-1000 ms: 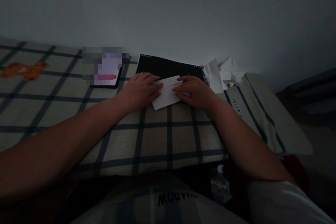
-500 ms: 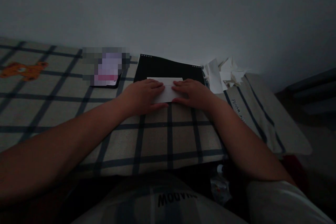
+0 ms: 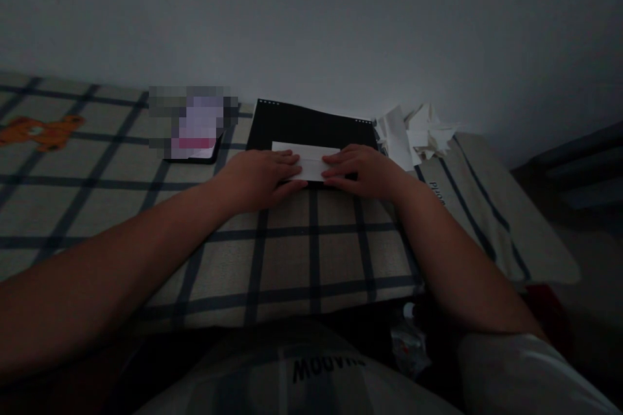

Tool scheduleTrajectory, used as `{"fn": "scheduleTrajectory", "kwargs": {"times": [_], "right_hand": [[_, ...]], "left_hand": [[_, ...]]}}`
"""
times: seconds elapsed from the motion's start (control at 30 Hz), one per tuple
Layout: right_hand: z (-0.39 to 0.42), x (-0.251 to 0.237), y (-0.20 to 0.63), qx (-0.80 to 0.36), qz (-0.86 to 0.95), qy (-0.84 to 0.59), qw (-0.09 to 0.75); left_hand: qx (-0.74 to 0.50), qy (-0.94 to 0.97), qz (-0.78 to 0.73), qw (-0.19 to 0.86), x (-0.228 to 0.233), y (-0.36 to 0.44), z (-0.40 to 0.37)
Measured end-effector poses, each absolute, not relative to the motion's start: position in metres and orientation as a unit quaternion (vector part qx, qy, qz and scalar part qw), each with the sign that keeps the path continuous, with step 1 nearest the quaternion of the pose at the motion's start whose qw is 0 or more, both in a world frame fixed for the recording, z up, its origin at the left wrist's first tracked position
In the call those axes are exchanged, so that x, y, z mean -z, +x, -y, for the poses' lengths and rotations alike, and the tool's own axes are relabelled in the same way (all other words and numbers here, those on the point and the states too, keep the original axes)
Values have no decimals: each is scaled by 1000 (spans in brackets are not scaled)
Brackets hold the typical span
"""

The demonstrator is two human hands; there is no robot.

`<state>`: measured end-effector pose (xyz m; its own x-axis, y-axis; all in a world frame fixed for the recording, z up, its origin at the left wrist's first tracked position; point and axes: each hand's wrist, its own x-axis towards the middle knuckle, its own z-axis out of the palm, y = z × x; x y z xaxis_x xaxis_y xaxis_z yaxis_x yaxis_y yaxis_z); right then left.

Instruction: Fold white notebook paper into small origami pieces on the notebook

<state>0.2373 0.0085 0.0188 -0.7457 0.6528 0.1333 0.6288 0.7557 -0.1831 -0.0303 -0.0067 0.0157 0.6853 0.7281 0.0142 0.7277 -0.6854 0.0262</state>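
1. Lying at far left on the checked beige-and-navy cloth: an orange bear-shaped print, partly cut off by the frame edge.
2. Resting further right, near the wall: a dark flat device with a blurred-out lit screen; screen content not readable.
3. Pressing flat, fingers together, onto the left end of the folded white paper strip: the left hand.
4. Lying on the near edge of the black spiral-bound sheet pad, between both hands: the strip itself, already folded into a long narrow band; crease apparently being flattened, further folds judged outstanding.
5. Pressing down likewise on the right end, fingers extended and close together: the right hand.
6. Piling up at right: crumpled and folded white paper pieces, shapes hard to distinguish in the dim light.
7. Remaining hidden: strip ends under both palms.
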Motion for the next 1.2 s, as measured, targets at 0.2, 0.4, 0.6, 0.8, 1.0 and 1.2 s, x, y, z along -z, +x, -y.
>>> {"fn": "scheduleTrajectory", "kwargs": {"times": [0.2,0.4,0.6,0.8,1.0,1.2], "right_hand": [[-11,-17,236,-77,928,-343,123],[-12,-18,241,-93,927,-344,115],[-13,-17,244,-115,926,-336,127],[-18,-15,247,-144,919,-337,144],[-18,-16,247,-150,917,-343,142],[-17,-17,248,-167,909,-358,135]], "left_hand": [[-7,893,-448,53,-23,-27,6],[-14,902,-418,105,-25,-36,-1],[-31,907,-398,134,-21,-45,-7],[-70,891,-408,188,-18,-51,-19],[-65,893,-377,236,-25,-61,-26],[-76,886,-373,265,-25,-66,-30]]}}
